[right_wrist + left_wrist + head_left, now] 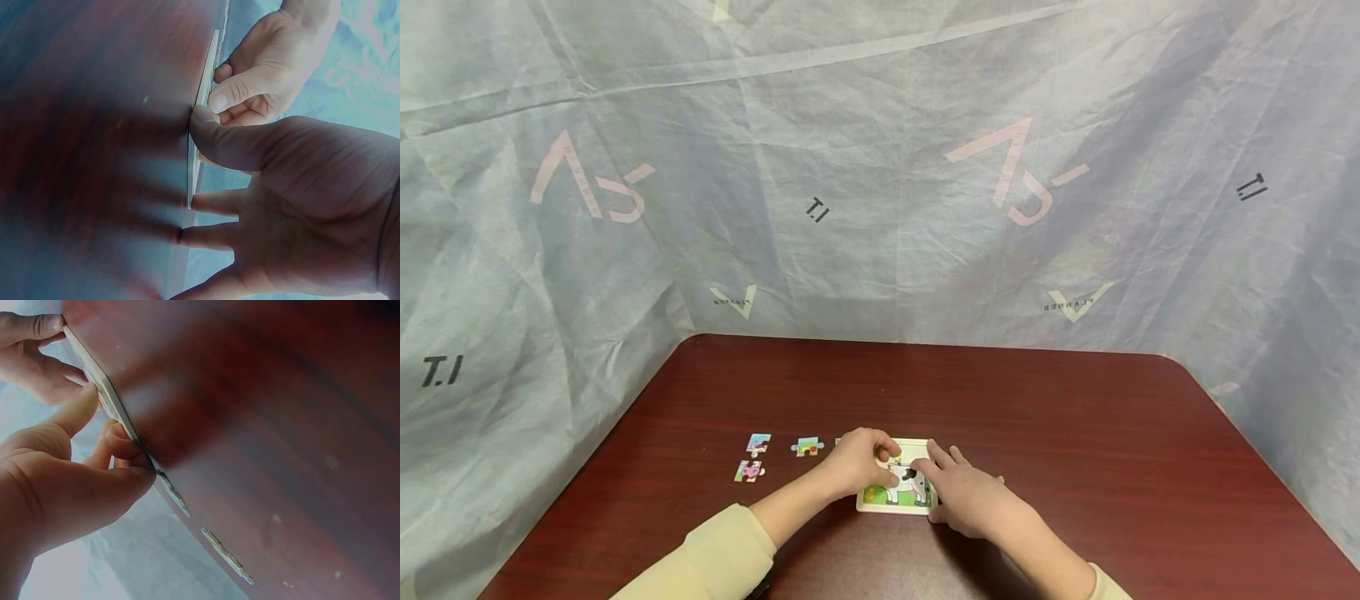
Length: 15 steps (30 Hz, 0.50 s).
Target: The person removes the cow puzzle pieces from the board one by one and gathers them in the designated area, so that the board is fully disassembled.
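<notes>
A small jigsaw puzzle in a pale tray (895,512) lies on the table, with a black and white cow picture (916,485) on green in it. Over the tray's left part, my left hand (852,463) pinches a puzzle piece between thumb and fingertips; the hand covers most of the piece. My right hand (973,498) lies along the tray's right side. Its thumb (209,128) presses the edge of the tray, the index finger reaches over the picture, and the other fingers (212,236) spread straight against the table.
Loose puzzle pieces lie left of the tray: one with blue at the top (758,443), a pink one (749,472) and a green-and-blue one (807,447). The dark red-brown table (1037,400) meets grey printed cloth (880,250) at its back and sides.
</notes>
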Tool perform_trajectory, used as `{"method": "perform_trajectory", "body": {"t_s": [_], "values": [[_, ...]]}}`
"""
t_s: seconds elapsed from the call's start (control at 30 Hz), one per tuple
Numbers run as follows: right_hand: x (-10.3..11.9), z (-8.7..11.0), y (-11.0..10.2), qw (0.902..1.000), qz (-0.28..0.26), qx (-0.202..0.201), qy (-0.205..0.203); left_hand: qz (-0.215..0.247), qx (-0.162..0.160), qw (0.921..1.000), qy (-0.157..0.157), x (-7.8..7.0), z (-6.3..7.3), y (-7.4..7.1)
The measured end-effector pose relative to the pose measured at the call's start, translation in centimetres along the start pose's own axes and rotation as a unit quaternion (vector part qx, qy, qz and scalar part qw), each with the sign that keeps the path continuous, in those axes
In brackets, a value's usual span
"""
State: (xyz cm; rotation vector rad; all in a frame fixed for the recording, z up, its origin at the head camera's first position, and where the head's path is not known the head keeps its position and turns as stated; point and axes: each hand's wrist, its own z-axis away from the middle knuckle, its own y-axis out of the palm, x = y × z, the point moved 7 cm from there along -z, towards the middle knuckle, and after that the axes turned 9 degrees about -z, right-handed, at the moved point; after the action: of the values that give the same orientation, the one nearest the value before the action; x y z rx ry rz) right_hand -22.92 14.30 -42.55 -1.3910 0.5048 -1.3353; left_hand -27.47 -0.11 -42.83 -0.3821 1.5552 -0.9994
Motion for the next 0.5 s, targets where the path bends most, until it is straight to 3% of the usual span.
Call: {"method": "perform_trajectory", "body": {"t_s": [0.5], "values": [[0.18, 0.29, -0.31, 1.0000, -0.007, 0.001, -0.005, -0.018, 0.000, 0.9998, 0.008, -0.14, -0.16, 0.31]]}}
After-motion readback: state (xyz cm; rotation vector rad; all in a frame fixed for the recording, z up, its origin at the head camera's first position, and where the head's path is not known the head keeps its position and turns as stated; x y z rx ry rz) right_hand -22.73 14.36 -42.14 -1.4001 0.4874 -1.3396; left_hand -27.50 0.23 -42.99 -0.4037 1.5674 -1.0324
